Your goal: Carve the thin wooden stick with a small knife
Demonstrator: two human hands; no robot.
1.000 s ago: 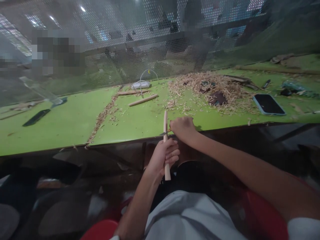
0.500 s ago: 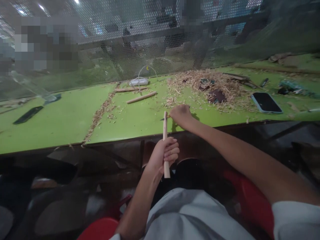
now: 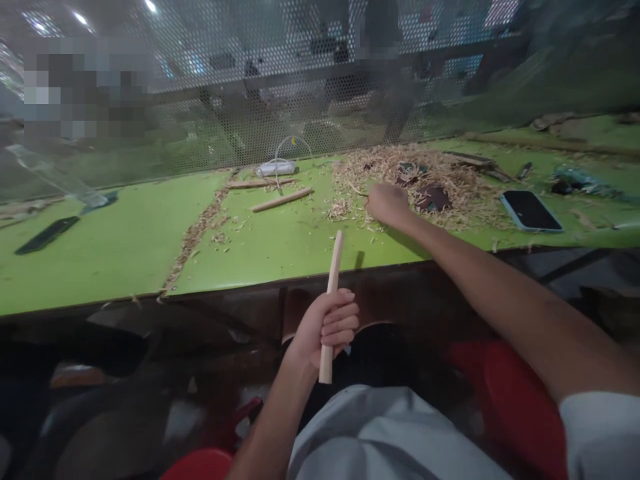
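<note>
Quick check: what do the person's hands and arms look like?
The left hand and right hand are bare, with no glove, watch or bracelet showing. A loose, pale grey sleeve is on the right, matching the shirt; no sleeve shows on the left.

Wooden stick (image 3: 335,267): pale, bare, long, narrow, fairly straight. Middle wrapped by left hand (image 3: 330,323), both ends showing. Far end leaning slightly right, above near edge of desk (image 3: 270,253); near end blunt, below fist. Knife in right hand (image 3: 387,205) hidden by closed fingers.
</note>
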